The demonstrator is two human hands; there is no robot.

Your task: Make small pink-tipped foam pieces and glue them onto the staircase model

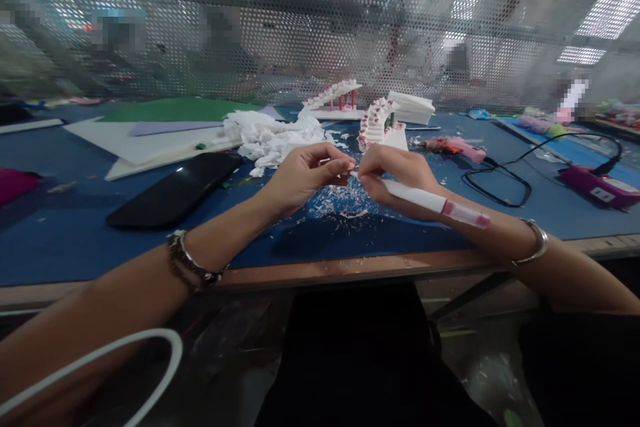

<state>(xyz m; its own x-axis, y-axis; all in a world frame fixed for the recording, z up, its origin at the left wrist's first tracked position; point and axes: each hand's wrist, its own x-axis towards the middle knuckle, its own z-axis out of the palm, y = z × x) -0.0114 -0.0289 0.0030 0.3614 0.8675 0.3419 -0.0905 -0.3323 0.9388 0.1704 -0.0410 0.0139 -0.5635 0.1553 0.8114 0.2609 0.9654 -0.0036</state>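
Observation:
My right hand (397, 177) is closed around a white marker pen (415, 195) with a clear pink end, which points back toward my wrist. The pen's front end reaches the fingertips of my left hand (313, 173). That hand is pinched on a tiny pale piece, mostly hidden by the fingers. White shavings (340, 207) lie scattered on the blue table under both hands. Behind my left hand is a heap of crumpled white scraps (275, 133). A small curved white staircase model (375, 123) with reddish bits stands just beyond my right hand.
A black phone (175, 191) lies left, near white and green sheets (165, 109). Another stair model (337, 97) with red posts stands at the back. To the right are a pink glue gun (463, 149), its black cable and a purple power socket (600, 185). A perforated metal screen (320, 27) rises behind.

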